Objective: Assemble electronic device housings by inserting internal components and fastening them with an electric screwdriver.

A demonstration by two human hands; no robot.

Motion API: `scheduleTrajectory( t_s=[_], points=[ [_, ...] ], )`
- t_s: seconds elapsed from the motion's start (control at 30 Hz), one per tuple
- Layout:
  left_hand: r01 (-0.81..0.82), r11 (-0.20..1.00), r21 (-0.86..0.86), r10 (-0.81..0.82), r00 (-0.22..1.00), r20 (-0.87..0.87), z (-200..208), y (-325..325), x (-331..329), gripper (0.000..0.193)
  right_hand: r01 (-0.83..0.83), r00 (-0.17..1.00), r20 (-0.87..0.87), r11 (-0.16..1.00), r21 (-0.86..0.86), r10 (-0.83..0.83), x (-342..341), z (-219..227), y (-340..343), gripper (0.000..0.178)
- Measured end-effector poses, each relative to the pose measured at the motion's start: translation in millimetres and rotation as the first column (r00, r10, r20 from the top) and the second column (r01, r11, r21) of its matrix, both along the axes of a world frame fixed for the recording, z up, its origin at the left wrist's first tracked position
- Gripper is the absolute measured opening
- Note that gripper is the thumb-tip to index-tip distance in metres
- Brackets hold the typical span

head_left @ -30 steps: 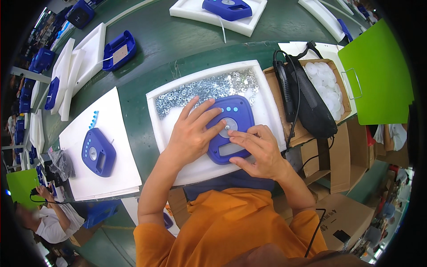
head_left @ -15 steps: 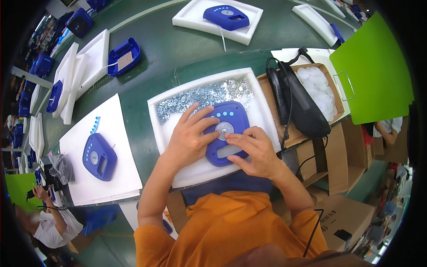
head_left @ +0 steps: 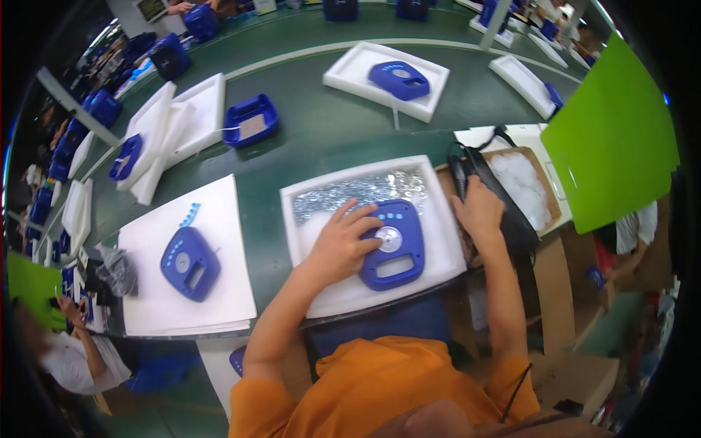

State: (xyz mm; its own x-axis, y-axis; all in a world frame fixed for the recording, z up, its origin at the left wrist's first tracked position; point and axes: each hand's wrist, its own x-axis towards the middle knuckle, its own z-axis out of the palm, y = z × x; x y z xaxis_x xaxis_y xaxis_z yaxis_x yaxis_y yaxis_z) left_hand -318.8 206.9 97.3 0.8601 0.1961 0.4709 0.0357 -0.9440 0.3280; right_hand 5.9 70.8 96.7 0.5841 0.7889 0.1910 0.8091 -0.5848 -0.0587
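Green work table filling the upper frame.
Holding white foam trays at centre, left and top.

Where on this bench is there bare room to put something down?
The green table is bare between the near white tray and the far tray. The left white board has room around its blue casing. It is crowded in the near tray, where the left hand rests on the blue device, and at the black tool under the right hand.

The right hand has left the blue housing for the black tool.
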Motion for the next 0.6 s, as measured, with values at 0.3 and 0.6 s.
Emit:
scheduleTrajectory(
  t_s=[0.3,0.6],
  points=[
    [-0.012,1.000,0.000,0.012,1.000,0.011,-1.5,5.0,0.2,0.026,0.421,0.628,-0.609,0.447,0.789,0.484,15.2,58.3,-25.4,0.031],
    [-0.007,1.000,-0.023,0.007,1.000,0.020,-7.3,5.8,1.4,0.028,0.486,0.182,-0.513,0.377,0.788,0.839,-94.6,76.9,-11.4,0.037]
  ],
)
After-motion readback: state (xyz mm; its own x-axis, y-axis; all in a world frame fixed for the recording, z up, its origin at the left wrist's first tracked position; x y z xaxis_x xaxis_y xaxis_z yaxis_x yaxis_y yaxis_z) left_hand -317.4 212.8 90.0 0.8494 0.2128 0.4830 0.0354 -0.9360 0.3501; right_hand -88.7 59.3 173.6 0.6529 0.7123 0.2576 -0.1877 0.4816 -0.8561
